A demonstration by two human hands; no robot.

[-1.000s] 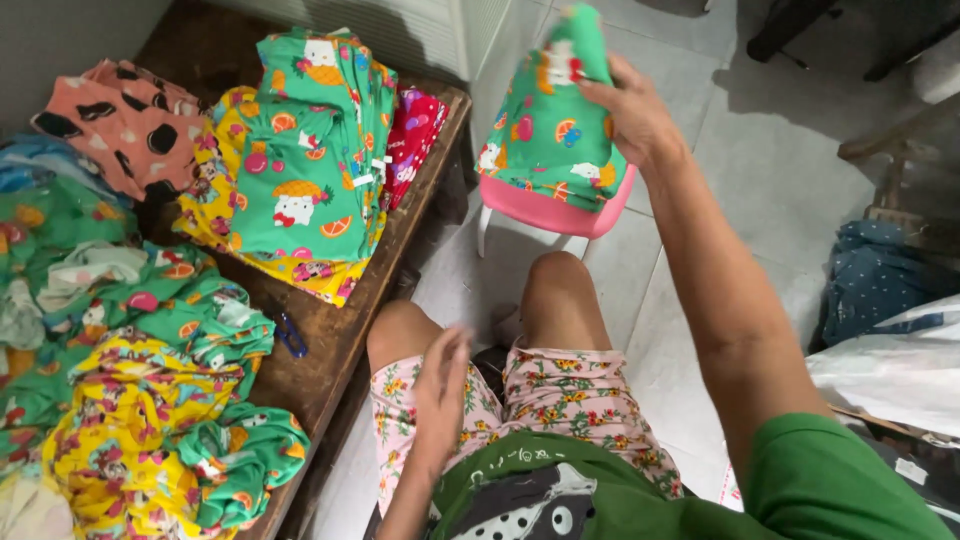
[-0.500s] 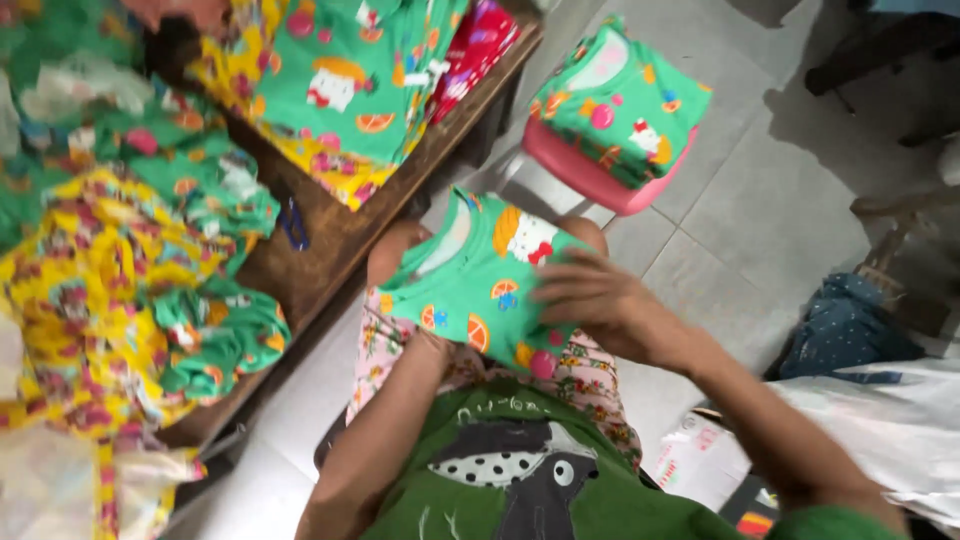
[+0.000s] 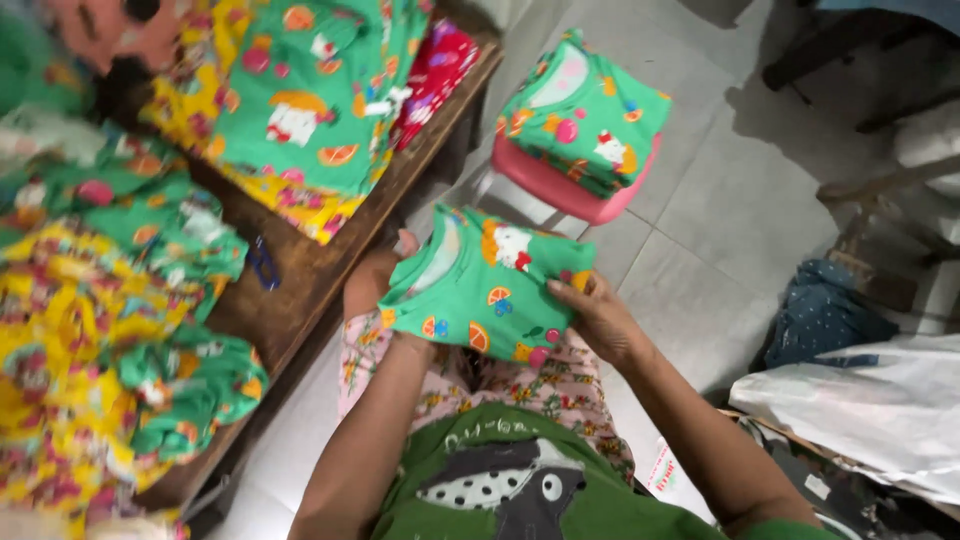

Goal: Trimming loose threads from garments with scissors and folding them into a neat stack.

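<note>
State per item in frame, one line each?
Green printed garment: folded, held over the lap.
Left hand: mostly hidden under the garment, gripping its left edge.
Right hand: gripping its right edge.
Pink stool: upright, folded green stack on top.
Wooden table: covered in garments.

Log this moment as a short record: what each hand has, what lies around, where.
left hand: mostly hidden under the folded green shirt, holding its left edge
right hand: gripping the shirt's right edge
shirt position: over the lap, fruit print up
pink stool: ahead on the tile floor, bearing a stack of green shirts
wooden table: to the left, covered with green and yellow printed clothes
white plastic bag: to the right
</note>
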